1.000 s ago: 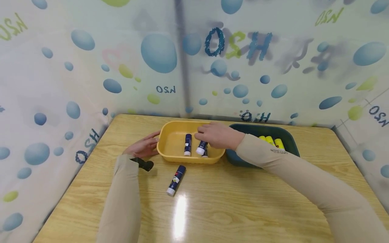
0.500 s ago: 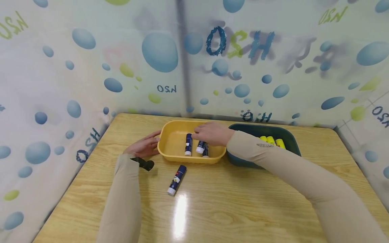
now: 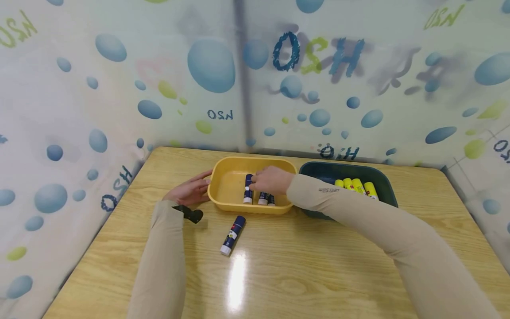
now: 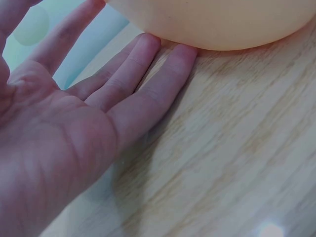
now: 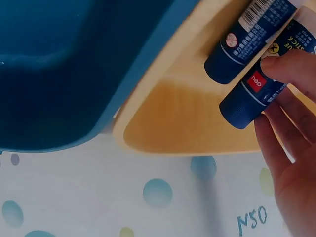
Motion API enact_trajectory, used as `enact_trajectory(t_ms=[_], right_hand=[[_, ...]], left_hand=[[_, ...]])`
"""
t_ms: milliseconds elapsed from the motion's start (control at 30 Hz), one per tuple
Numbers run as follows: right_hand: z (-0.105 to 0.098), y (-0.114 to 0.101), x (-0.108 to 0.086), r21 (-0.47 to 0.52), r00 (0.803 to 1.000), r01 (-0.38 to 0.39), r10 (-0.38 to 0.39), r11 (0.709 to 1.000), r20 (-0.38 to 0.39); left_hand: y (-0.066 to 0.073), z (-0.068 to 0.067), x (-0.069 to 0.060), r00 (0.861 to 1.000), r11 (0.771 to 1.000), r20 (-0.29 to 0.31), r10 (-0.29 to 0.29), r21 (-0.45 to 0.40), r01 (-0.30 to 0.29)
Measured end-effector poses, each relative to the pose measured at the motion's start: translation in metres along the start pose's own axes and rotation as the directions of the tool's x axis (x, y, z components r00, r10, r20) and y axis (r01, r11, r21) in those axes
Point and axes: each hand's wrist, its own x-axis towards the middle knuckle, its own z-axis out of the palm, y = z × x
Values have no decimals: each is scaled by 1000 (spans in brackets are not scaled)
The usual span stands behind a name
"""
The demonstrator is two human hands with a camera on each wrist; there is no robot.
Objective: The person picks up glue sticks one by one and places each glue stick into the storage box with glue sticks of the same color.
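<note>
A yellow plastic basket (image 3: 247,208) holds several dark blue glue sticks with white ends. Over its right part, my right hand (image 3: 272,179) pinches the middle glue stick (image 5: 249,98) between thumb and fingers. That stick lies beside another glue stick (image 5: 237,54) on the side towards the dark bin; a further glue stick (image 3: 248,190) lies just left of the hand. My left hand (image 3: 189,191) has its fingers extended, and the fingertips touch the basket's left outer wall, as the left wrist view shows. One more glue stick (image 3: 233,235) lies slantwise on the table in front of the basket.
A dark teal bin (image 3: 346,165) stands right against the basket, with several yellow glue sticks (image 3: 357,186) inside; my right forearm crosses its front. The wooden table (image 3: 318,274) ends at a wall hanging (image 3: 175,88) printed with bubbles.
My right hand has moved slightly left and lowered the glue stick, which now lies upright in line beside the others in the basket. The left hand keeps its place.
</note>
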Motion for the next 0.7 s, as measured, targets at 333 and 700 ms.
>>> enact_trajectory(t_ms=[333, 700], right_hand=[[8, -4, 14, -8, 999, 37, -37, 999, -16], [-9, 1, 1, 50, 997, -13, 17, 999, -75]], left_hand=[[1, 1, 0, 1000, 1000, 24, 6, -3, -6], [0, 1, 0, 1000, 1000, 8, 1, 25, -1]])
